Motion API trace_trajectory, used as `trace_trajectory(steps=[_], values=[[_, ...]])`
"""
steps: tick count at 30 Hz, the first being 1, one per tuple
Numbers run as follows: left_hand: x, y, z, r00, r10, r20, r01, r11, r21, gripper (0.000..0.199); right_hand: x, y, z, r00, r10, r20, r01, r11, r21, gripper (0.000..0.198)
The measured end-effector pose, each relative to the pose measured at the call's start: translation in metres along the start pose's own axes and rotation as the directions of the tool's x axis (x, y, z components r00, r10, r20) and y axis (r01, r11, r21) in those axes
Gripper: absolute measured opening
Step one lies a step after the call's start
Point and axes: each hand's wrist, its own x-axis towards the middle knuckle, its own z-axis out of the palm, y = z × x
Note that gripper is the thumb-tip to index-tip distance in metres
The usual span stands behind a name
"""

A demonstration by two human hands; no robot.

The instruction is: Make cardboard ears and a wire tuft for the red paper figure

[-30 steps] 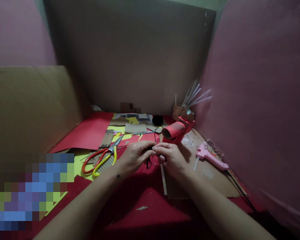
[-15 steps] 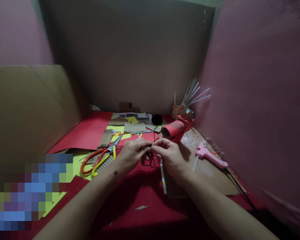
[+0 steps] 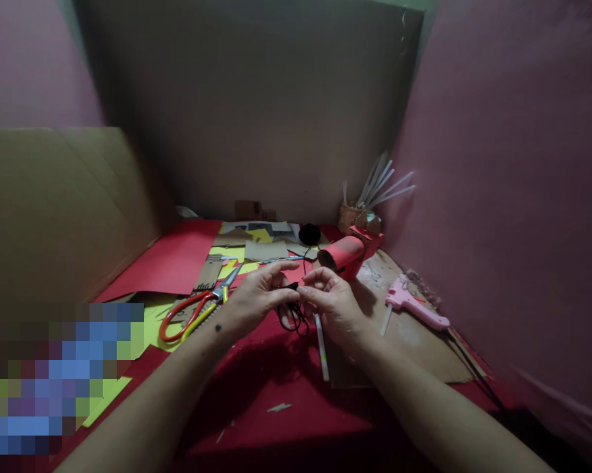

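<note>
Looped black cord (image 3: 296, 322) hangs between my two hands over the red cloth. Thumb and fingers of my left hand (image 3: 263, 295) are closed on the bunched cord from the left. My right hand (image 3: 332, 299) pinches the same cord from the right, its fingertips almost meeting the left ones. A strand runs up from my fingers toward a black ball of cord (image 3: 309, 234) at the back. Past my right hand lies a red paper-covered tube (image 3: 343, 253) joined to a red piece.
Red-and-yellow-handled scissors (image 3: 202, 309) lie left of my hands. A pink glue gun (image 3: 416, 305) rests on a cardboard sheet (image 3: 404, 361) at right. Glue sticks (image 3: 382, 180) stand in a container. Paper and cardboard scraps (image 3: 266, 250) cover the back, and cardboard walls (image 3: 54, 217) rise around.
My left hand has shifted slightly left and its fingers have opened out a little. The cord loops hang slightly lower. Scissors, tube and glue gun have stayed put.
</note>
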Motion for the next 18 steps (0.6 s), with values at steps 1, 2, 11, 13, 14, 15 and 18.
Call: trace_trajectory(steps=[1, 2, 11, 13, 14, 15, 18], values=[[0.000, 0.000, 0.000, 1.000, -0.002, 0.011, 0.003, 1.000, -0.008, 0.052, 0.000, 0.000, 0.000, 1.000, -0.015, 0.000, 0.015, 1.000, 0.002, 0.031], [0.000, -0.001, -0.001, 1.000, -0.007, 0.027, 0.007, 1.000, -0.011, 0.052, 0.000, 0.000, 0.000, 0.999, -0.032, 0.007, 0.032, 0.999, -0.001, 0.033], [-0.001, -0.002, 0.000, 0.998, -0.049, 0.043, 0.049, 0.999, 0.007, 0.055, -0.008, -0.008, 0.005, 1.000, -0.020, 0.004, 0.021, 0.973, -0.229, 0.017], [0.000, -0.002, -0.001, 0.998, -0.049, 0.037, 0.048, 0.999, 0.025, 0.053, -0.009, -0.009, 0.007, 1.000, -0.022, -0.012, 0.019, 0.972, -0.234, 0.017], [0.001, -0.002, -0.003, 0.998, -0.062, 0.029, 0.061, 0.997, 0.046, 0.052, -0.009, -0.009, 0.007, 1.000, -0.025, -0.017, 0.020, 0.972, -0.234, 0.017], [0.001, -0.001, -0.005, 0.996, -0.084, 0.016, 0.083, 0.994, 0.077, 0.051, -0.009, -0.009, 0.007, 0.999, -0.029, -0.022, 0.023, 0.972, -0.235, 0.017], [0.002, 0.006, -0.013, 0.983, -0.161, -0.091, 0.177, 0.961, 0.213, 0.049, -0.009, -0.007, 0.006, 0.995, -0.086, -0.051, 0.065, 0.945, -0.319, 0.016]])
